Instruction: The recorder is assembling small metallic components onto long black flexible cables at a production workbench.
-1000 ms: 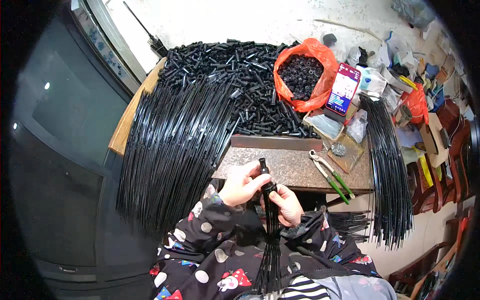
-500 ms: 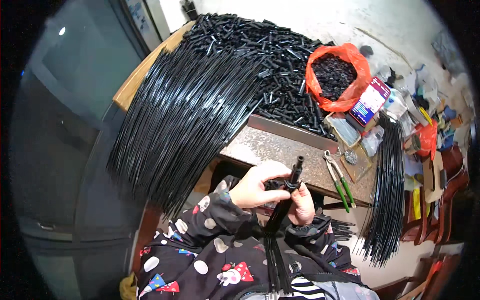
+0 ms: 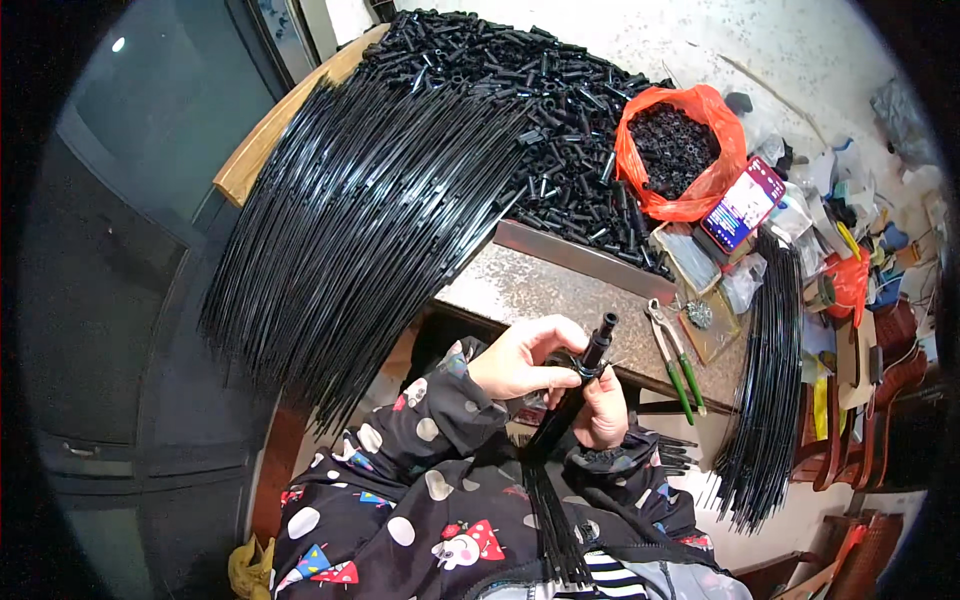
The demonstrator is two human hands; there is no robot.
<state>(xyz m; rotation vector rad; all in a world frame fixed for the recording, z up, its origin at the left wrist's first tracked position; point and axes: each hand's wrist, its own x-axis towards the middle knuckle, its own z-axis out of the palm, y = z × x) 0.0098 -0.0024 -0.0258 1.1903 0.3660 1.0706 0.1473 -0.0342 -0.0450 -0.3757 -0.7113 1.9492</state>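
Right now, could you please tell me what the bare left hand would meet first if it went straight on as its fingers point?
The left hand points rightward, so first comes the glossy black tubular shaft it touches; beyond, probably the right hand, though depth is unclear.

Vs 1 s ago, view's turned: tabletop (image 3: 520, 280) edge now slopes down to R; phone (image 3: 743, 205) & orange bag (image 3: 728, 125) sit further R in frame. Black tube (image 3: 598, 345), then nr upright, now leans R. L hand's (image 3: 515, 362) thumb is down from above collar (image 3: 590, 369) to beside it. Yellow bag (image 3: 252, 570) now shows, bottom L.
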